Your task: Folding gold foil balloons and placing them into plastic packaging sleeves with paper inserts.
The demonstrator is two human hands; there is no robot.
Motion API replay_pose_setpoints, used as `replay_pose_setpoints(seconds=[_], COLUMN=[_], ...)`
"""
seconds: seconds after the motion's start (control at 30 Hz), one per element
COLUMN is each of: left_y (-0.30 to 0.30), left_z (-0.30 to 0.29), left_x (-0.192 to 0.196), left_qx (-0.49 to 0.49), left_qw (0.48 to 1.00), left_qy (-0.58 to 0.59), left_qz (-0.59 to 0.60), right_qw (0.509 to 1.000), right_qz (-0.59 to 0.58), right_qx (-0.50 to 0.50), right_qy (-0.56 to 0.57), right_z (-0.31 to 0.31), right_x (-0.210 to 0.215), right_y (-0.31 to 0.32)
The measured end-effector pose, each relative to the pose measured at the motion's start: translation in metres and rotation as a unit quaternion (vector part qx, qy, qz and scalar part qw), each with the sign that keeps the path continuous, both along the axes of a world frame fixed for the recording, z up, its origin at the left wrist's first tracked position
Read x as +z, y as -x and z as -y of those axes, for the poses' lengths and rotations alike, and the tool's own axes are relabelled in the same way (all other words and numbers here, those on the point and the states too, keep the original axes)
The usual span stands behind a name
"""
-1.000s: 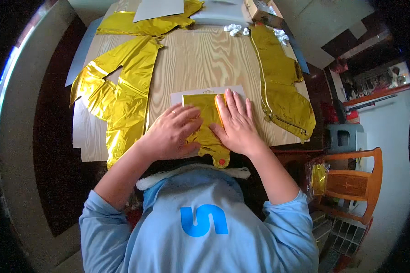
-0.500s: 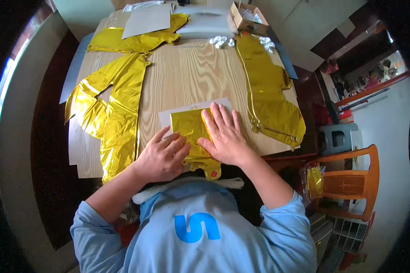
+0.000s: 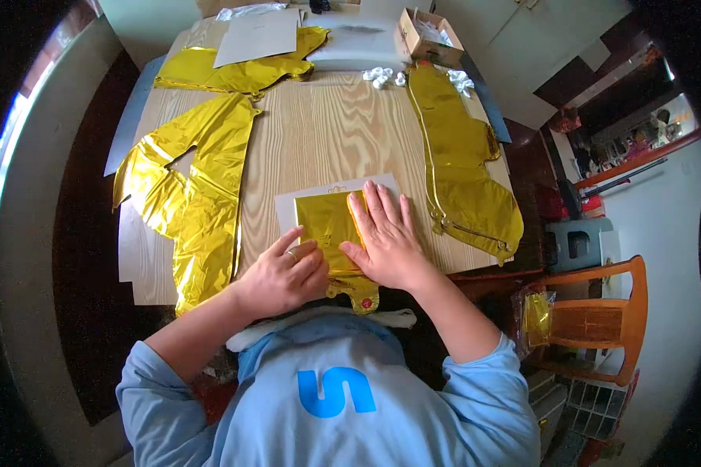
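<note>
A folded gold foil balloon [image 3: 317,214] lies on a pale card [image 3: 286,208] close in front of me. Its tabbed lower end, with a small red spot, reaches past the table's near edge. My right hand [image 3: 389,245] presses flat on the balloon's right side, fingers stretched out. My left hand [image 3: 284,272] is at its lower left, index finger pointing forward and the other fingers curled; their tips and whatever they may hold are hidden. A flat gold foil balloon [image 3: 206,187] spreads over the table to the left, and another [image 3: 459,167] lies to the right.
At the far left, a grey sheet [image 3: 257,39] covers part of more gold foil [image 3: 191,70]. A cardboard box [image 3: 428,40] stands at the far right, near bunched white pieces [image 3: 378,76]. Beside the table is a wooden chair [image 3: 592,307] with a clear packet of gold foil [image 3: 536,317].
My left fingers have drawn off the foil's surface toward its lower left and curled in more. My right hand stays flat on the foil. The whole view has shifted slightly.
</note>
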State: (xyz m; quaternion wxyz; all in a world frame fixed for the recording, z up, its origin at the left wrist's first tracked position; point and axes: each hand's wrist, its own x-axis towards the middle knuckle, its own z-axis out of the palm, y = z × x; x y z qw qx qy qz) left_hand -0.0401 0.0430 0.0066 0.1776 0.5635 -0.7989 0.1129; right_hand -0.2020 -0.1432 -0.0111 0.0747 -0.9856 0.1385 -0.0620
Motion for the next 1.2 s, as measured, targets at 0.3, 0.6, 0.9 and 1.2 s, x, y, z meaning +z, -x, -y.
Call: replay_pose_setpoints(seconds=[0.3,0.6,0.9,1.2], left_y=[-0.013,-0.015,-0.018,-0.017], left_z=[0.001,0.000,0.001,0.002], left_x=[-0.010,-0.013,-0.010,-0.010], left_qx=[0.020,0.030,0.034,0.035], left_qw=[0.990,0.987,0.983,0.984], left_qy=[-0.041,-0.037,-0.053,-0.047], left_qz=[-0.134,-0.153,-0.171,-0.168], right_qw=[1.000,0.964,0.965,0.960], right_qz=[0.001,0.206,0.215,0.237], right_qx=[-0.008,-0.108,-0.148,-0.147], right_qy=[-0.001,-0.128,-0.015,0.013], right_z=[0.001,0.171,0.229,0.245], right_x=[0.007,0.026,-0.018,-0.018], right_y=[0.000,-0.126,-0.182,-0.172])
